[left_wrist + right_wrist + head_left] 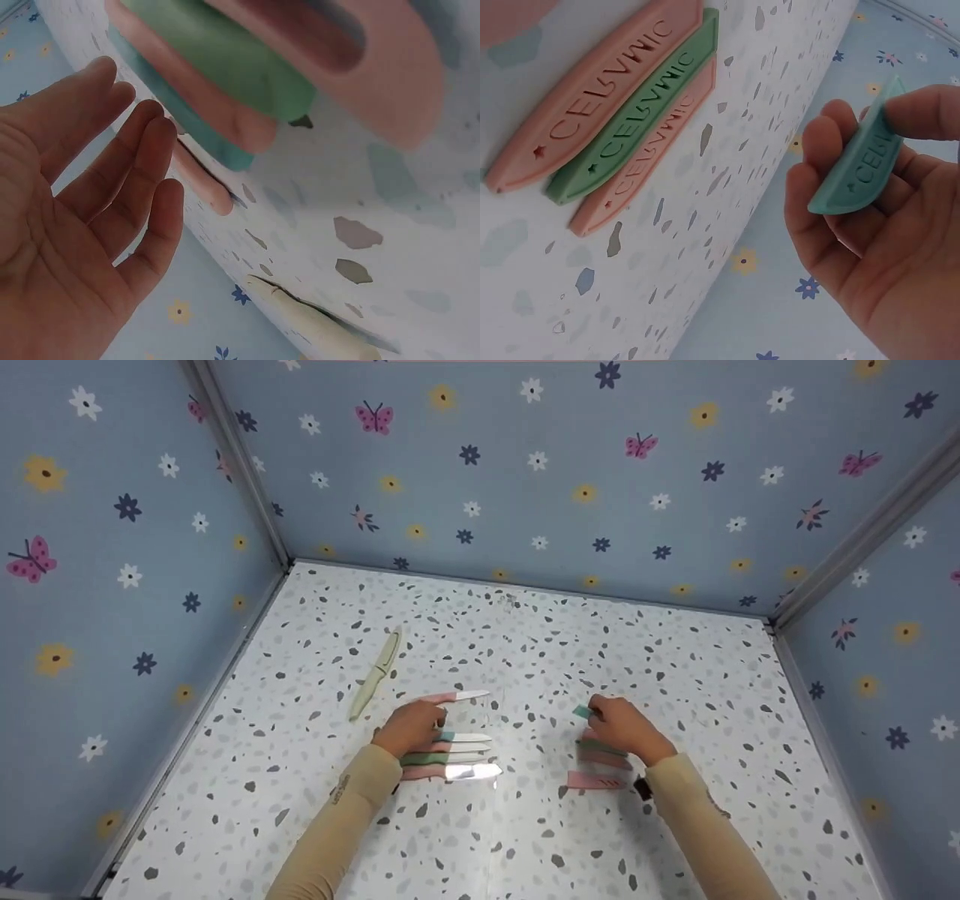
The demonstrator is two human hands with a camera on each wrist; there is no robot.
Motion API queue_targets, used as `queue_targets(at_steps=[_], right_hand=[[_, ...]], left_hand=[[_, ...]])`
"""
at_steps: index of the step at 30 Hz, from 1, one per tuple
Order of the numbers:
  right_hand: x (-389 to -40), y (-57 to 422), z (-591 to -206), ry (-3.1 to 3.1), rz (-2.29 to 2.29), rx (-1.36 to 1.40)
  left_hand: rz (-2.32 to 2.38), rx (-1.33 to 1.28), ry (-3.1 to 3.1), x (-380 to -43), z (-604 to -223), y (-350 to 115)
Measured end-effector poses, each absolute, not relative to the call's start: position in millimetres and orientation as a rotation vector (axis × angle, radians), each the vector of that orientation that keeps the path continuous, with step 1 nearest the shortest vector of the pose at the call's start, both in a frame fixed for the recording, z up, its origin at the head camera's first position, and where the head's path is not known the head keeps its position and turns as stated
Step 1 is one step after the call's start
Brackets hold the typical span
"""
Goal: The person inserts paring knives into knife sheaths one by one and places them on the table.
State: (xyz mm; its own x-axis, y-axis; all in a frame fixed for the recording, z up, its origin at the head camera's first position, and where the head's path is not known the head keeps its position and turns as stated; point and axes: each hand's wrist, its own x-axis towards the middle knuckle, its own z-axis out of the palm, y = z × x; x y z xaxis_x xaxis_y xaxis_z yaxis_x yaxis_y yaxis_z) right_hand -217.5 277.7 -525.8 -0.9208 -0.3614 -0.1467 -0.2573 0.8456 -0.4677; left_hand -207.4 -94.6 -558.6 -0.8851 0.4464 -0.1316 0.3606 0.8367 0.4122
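Observation:
My right hand [626, 726] pinches a teal knife sheath [862, 165] between thumb and fingers, raised off the table. Beside it lie a green sheath [634, 109] and pink sheaths [600, 94], stamped CERAMIC, in a close row. A larger pink sheath [596, 780] lies nearer me. My left hand [414, 727] hovers over the knife handles with its fingers loosely bent and nothing in its grasp. Under it the knives lie side by side, blades to the right: a teal-handled knife [184, 112], a green one [232, 56] and several pink ones, the farthest pink knife [472, 694] set apart.
A pale green knife [375, 675] in its sheath lies at an angle left of the row. The speckled white table [525, 840] is enclosed by blue flowered panels [510, 472] at the back and both sides, with grey metal posts [240, 465] at the corners.

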Motion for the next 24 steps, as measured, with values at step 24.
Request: queue_targets(at_steps=[24], right_hand=[[-208.0,272.2,-520.7,2.802,-0.679,-0.534]], left_hand=[[0.503,0.694,2.905,-210.0,-570.8,-91.6]])
